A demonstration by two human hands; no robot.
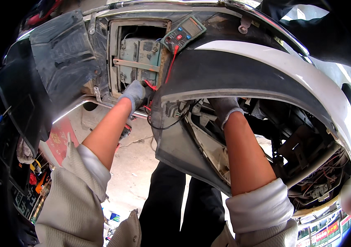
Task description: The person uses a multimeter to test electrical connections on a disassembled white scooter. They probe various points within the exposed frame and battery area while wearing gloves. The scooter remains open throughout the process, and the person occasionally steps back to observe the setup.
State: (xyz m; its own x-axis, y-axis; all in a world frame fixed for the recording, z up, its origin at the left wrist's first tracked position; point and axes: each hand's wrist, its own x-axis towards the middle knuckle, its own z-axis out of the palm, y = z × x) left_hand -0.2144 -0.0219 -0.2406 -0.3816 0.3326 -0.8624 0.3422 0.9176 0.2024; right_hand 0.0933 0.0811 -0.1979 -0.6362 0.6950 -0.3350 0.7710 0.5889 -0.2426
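Note:
My left hand (136, 94), in a grey glove with a dark palm, is closed at the lower right corner of the battery compartment. A red test lead (150, 85) bends right beside its fingers; what they hold is hidden. Behind the hand, a grey-green battery (143, 52) sits in the compartment under a metal strap (136, 64). A green-edged multimeter (183, 33) lies tilted on the vehicle body, with the red lead plugged into it. My right hand (225, 109), also gloved, reaches under the edge of the dark panel (241, 72), its fingers out of sight.
A black cable (165, 128) loops below the panel edge. Wiring and metal parts (317, 191) show inside the opening at the right. Dark flaps (60, 49) stand at the left, above a red panel (62, 138). Tools and clutter (39, 181) lie lower left.

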